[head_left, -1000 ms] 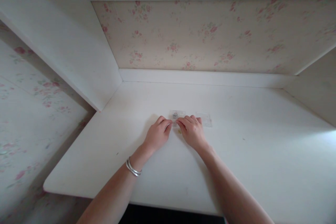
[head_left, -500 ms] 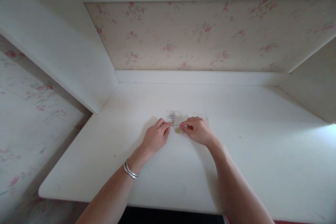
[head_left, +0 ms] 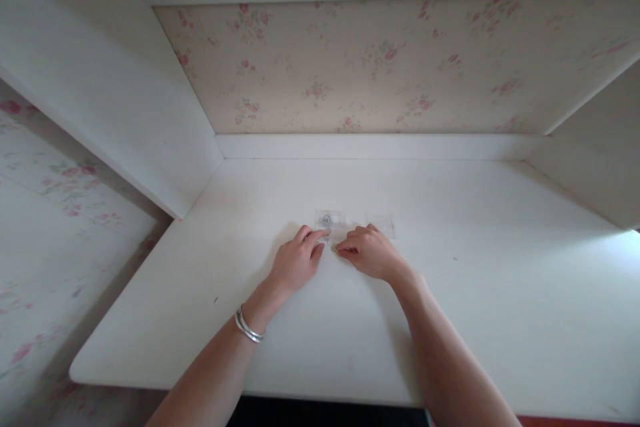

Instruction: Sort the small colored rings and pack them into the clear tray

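Note:
A clear, flat plastic holder [head_left: 340,220] lies on the white desk with a silver-coloured coin [head_left: 327,220] in its left part. Close below that coin is a smaller round piece, partly covered by my left forefinger. My left hand [head_left: 299,257] rests at the holder's near left side, forefinger stretched onto it and thumb apart. Thumb and forefinger of my right hand [head_left: 367,250] are pinched on a small gold-coloured coin [head_left: 335,249] just off the holder's near edge. The fingers hide part of it. Beyond my right knuckles lies another clear plastic piece [head_left: 383,223].
The white desk [head_left: 280,193] has a raised back ledge [head_left: 380,147] and panels at left [head_left: 180,167] and right [head_left: 600,147]. A small dark sliver [head_left: 216,299] lies left of my left forearm. The desk's front edge runs under my forearms.
My right fingers have come down and slightly left onto the gold-coloured coin, which now shows tilted at their tips. My left forefinger and thumb are a little farther apart.

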{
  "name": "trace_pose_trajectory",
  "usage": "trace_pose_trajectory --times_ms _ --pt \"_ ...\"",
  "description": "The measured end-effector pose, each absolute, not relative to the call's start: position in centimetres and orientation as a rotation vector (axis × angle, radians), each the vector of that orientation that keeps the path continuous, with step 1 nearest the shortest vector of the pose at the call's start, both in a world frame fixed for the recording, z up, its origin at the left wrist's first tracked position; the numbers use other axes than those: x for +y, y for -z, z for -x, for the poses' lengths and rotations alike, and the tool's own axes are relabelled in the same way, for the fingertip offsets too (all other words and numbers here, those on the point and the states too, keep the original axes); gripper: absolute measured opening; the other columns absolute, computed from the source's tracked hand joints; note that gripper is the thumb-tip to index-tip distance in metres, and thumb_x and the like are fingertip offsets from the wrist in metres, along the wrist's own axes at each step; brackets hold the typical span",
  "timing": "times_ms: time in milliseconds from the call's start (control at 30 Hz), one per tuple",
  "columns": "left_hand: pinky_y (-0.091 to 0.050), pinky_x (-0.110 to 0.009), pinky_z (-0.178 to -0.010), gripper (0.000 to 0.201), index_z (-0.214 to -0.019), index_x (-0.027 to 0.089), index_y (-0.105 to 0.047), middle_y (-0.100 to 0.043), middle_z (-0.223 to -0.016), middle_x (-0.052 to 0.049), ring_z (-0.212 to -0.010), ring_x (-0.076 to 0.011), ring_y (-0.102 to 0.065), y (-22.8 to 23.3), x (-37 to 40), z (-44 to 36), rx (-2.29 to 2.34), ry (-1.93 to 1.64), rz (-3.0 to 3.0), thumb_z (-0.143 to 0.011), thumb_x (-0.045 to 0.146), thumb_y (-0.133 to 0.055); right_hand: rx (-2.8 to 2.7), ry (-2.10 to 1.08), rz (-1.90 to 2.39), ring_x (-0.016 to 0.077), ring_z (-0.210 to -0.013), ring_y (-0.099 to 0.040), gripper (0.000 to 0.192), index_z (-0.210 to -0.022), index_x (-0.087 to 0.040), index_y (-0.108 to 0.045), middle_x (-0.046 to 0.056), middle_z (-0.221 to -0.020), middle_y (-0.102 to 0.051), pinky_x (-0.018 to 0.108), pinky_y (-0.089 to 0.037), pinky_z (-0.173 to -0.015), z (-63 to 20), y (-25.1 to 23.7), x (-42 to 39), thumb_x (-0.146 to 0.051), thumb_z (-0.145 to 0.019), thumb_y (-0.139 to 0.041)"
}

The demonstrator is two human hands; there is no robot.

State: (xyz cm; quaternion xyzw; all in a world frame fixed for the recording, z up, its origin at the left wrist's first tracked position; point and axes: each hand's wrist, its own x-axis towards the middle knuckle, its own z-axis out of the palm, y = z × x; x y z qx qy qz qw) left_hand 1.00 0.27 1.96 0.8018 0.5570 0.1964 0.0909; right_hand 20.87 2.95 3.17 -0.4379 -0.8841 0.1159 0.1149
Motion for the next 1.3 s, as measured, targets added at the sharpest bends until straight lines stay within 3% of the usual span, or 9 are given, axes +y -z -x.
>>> trace_pose_trajectory --times_ms 200,367,533,633,800,1300 --pt "-0.048 -0.024 -0.073 0.030 -0.119 0.029 -0.052 -0.055 -0.105 -0.002 -0.085 -0.0138 -0.060 -1.9 0.3 -1.0 1.677 -0.549 -2.387 -0.092 0.031 -0.040 -2.489 -0.477 1.192 0.0135 -0.075 -0.056 0.020 -0.080 -0.032 -0.073 -0.002 -0.068 -0.065 0.027 -0.034 -0.075 -21.2 -3.4 3.0 -0.026 -0.085 -0.054" --pt "-0.048 -0.024 -0.070 0.029 -0.117 0.027 -0.054 -0.056 -0.102 -0.002 -0.082 -0.0133 -0.060 -2.2 0.3 -0.8 1.666 -0.580 -2.408 -0.093 0.031 -0.038 -2.235 -0.676 1.176 0.0109 -0.062 -0.053 0.019 -0.080 -0.027 -0.073 -0.001 -0.065 -0.063 0.023 -0.037 -0.061 -21.4 -3.1 3.4 -0.029 -0.084 -0.055" --pt "-0.048 -0.024 -0.068 0.029 -0.105 0.025 -0.061 -0.058 -0.096 -0.002 -0.079 -0.0122 -0.059 -2.4 -0.3 -1.2 1.535 -0.528 -2.487 -0.094 0.032 -0.034 -1.985 -0.445 1.318 0.0116 -0.063 -0.053 0.020 -0.082 -0.023 -0.072 0.000 -0.066 -0.061 0.024 -0.038 -0.062 -20.8 -2.4 4.0 -0.031 -0.085 -0.053" --pt "-0.050 -0.025 -0.068 0.027 -0.110 0.026 -0.059 -0.057 -0.101 -0.002 -0.080 -0.0131 -0.061 -2.4 -0.8 -1.8 1.437 -0.451 -2.535 -0.092 0.032 -0.039 -1.884 -0.355 1.401 0.0122 -0.064 -0.054 0.022 -0.088 -0.023 -0.072 0.001 -0.071 -0.061 0.024 -0.038 -0.062 -20.4 -1.6 4.3 -0.032 -0.086 -0.051" --pt "-0.051 -0.027 -0.067 0.029 -0.115 0.026 -0.056 -0.056 -0.107 -0.004 -0.085 -0.0162 -0.062 -2.0 -1.1 -2.5 1.445 -0.374 -2.541 -0.090 0.032 -0.043 -1.817 -0.305 1.453 0.0130 -0.070 -0.056 0.025 -0.092 -0.024 -0.071 0.002 -0.079 -0.062 0.024 -0.039 -0.066 -19.7 -0.6 4.8 -0.034 -0.087 -0.048" --pt "-0.048 -0.026 -0.070 0.027 -0.098 0.024 -0.063 -0.059 -0.098 -0.003 -0.081 -0.0145 -0.061 -1.9 -1.0 -2.7 1.431 -0.488 -2.411 -0.093 0.030 -0.038 -1.741 -0.294 1.501 0.0134 -0.068 -0.055 0.030 -0.093 -0.021 -0.070 0.004 -0.079 -0.063 0.025 -0.040 -0.068 -20.5 -1.6 4.5 -0.034 -0.089 -0.043"
